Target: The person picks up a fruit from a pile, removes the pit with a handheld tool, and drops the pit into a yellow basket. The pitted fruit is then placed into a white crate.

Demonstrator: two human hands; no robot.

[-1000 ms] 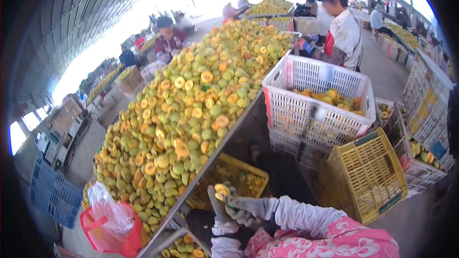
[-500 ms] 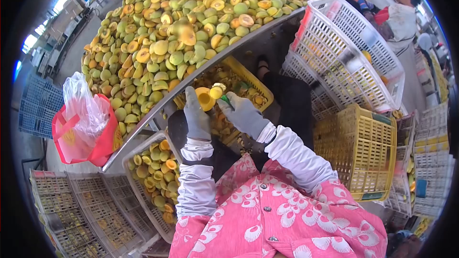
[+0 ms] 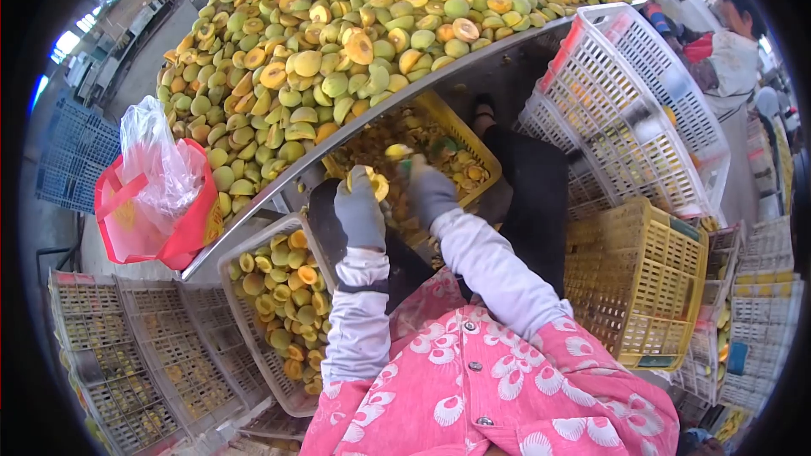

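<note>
yellow fruit halves (image 3: 376, 185) in gloved hands (image 3: 360, 213)

Single view was recorded, from camera worn on head. Lens aimed forward and steeply down; wide fisheye, corners blacked out. Close below lens, fruit table (image 3: 439, 84) seen from above, rim crossing frame diagonally. Just below table rim, left hand (image 3: 359, 213) and right hand (image 3: 432, 190) framed near centre. Further below table, pink top (image 3: 507, 397) caught at bottom edge.
</note>
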